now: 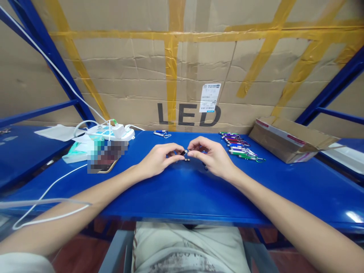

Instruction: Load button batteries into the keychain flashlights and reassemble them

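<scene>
A: Where's the piece being handled?
B: Between both hands, just above the blue metal-looking desk (184, 193). Left hand (162, 158) and right hand (209, 153) each have a grip pinched on that small silvery piece (186, 151).
A: How would it handle?
B: Probably light and stiff, and perhaps slippery if it's metal (too small to be sure). I'd take it by the ends, fingertips only. The tiny round pieces (187, 159) below look easy to roll away.
A: Containers?
B: One open brown cardboard box (280, 146) on the right; its contents are hidden. The slim multicoloured pen-like tubes (239, 145) lie in a row beside it.
</scene>
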`<state>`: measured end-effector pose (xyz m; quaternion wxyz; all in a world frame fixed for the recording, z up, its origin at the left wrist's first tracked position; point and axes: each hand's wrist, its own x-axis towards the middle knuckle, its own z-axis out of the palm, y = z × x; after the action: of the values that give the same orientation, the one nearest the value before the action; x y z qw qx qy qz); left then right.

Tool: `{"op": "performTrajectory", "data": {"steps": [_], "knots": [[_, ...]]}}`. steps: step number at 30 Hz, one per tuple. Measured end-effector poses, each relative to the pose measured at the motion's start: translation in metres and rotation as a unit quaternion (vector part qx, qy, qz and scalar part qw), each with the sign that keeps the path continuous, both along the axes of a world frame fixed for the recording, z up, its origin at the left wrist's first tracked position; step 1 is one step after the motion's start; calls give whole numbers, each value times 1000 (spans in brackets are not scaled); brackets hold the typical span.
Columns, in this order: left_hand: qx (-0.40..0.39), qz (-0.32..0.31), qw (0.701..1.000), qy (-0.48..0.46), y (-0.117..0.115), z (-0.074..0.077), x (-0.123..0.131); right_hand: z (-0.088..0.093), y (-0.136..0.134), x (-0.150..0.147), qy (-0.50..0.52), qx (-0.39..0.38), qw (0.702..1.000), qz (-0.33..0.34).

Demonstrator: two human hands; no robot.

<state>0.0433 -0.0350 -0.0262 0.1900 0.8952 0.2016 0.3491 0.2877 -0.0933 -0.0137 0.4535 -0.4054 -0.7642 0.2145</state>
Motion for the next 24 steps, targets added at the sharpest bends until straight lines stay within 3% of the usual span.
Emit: {"op": "performTrajectory", "data": {"steps": [13,19,24], "knots": [[190,22,981,15,-3,-2,-6,-2,-2,-4,50,-28,998,26],[203,16,979,16,-4,-2,-6,-4,-2,-4,42,-3,999,16],[176,-5,984,2,-5,0,-6,-1,-7,-5,-34,78,996,0]]}}
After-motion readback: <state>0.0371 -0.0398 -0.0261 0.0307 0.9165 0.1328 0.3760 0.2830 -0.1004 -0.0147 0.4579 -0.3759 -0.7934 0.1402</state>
